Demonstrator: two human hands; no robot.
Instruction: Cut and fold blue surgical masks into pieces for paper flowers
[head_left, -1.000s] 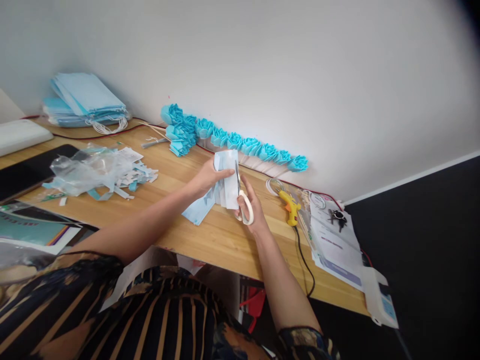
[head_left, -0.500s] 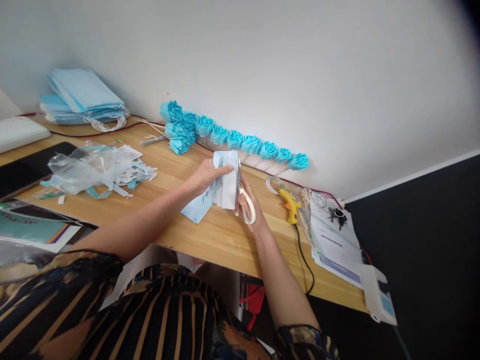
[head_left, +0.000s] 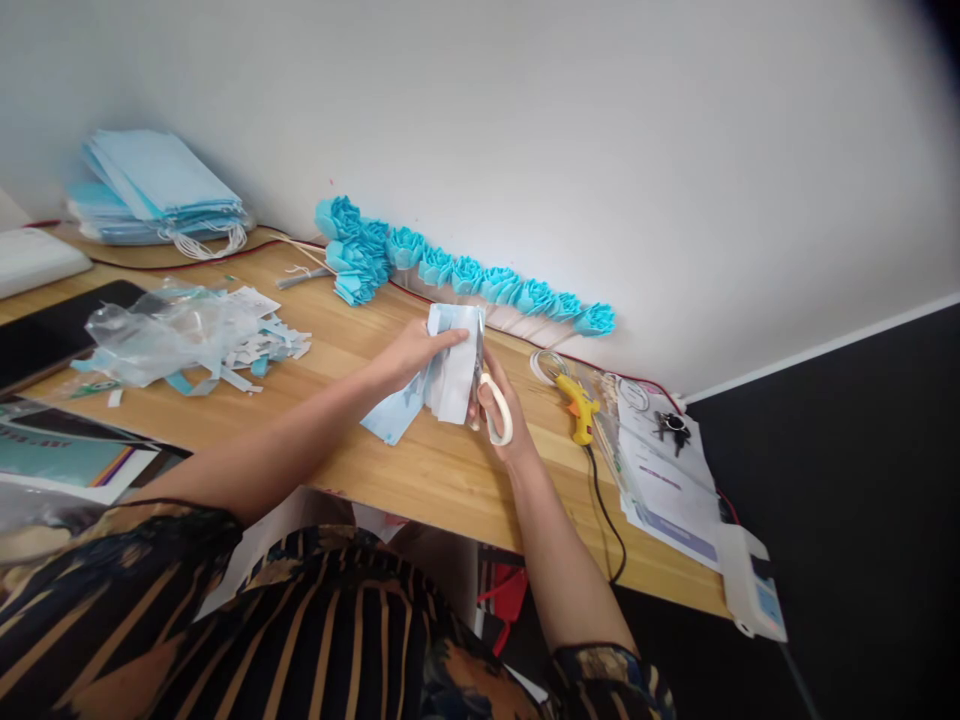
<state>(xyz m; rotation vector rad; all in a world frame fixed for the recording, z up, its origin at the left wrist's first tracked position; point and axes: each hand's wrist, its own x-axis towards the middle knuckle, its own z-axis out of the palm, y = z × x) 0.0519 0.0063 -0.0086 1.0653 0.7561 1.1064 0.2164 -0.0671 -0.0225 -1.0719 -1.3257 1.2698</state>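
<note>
Firmly held from both sides

Watching remotely, I see the right hand point(head_left: 517, 428), its grip curled through the handle of the scissors point(head_left: 503, 408), blades along one edge of the layered pale sheets point(head_left: 452, 392); their spread I can't tell. The left hand point(head_left: 415, 350) has its grip closed on those sheets above the worktop point(head_left: 427, 475), thumb across them, presumably against slipping. Farther off, blue flowers point(head_left: 498, 287) line the wall point(head_left: 637, 200), perhaps so their petals stay uncrushed.

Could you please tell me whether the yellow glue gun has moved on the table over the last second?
No, the yellow glue gun has not visibly shifted either way: it keeps the same spot on the table beside the papers.
</note>
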